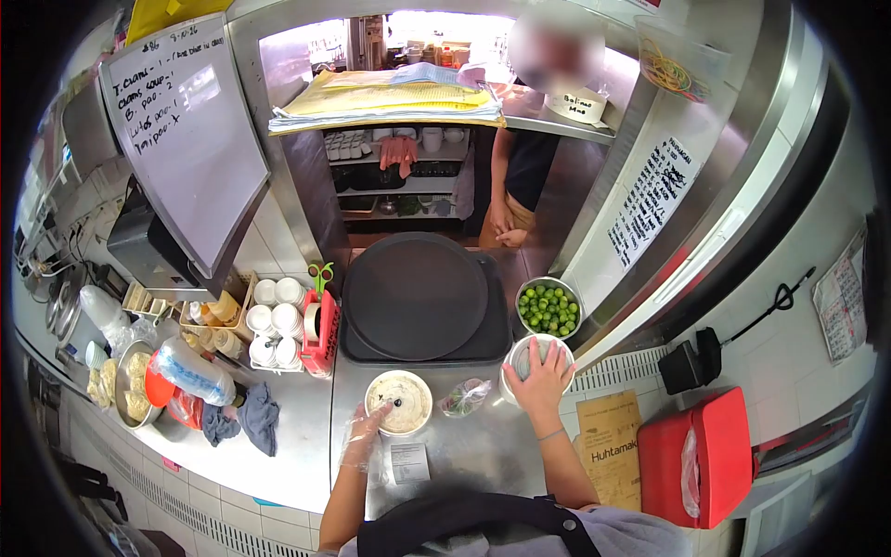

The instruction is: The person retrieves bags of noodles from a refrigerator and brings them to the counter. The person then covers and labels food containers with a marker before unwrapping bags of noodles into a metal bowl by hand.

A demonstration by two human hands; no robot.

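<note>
A round white tub [419, 420] with a cloudy lid and a small dark spot at its middle stands on the steel counter. My left hand [365, 432], in a clear plastic glove, grips its lower left side, a finger over the lid. To the right, my bare right hand [540, 379] lies with fingers spread on top of another round white container [509, 382], covering much of it. Between the two containers is a clear plastic bag [466, 397] with something green and reddish inside. A printed slip [409, 462] lies below the left tub.
Stacked black round trays [415, 297] stand behind the tubs. A metal bowl of small green citrus fruit [549, 309] is at right, near a red bin [701, 459]. Small white cups [277, 320], a red tape dispenser [320, 334] and dark cloths [258, 420] sit left. A person stands beyond the pass-through.
</note>
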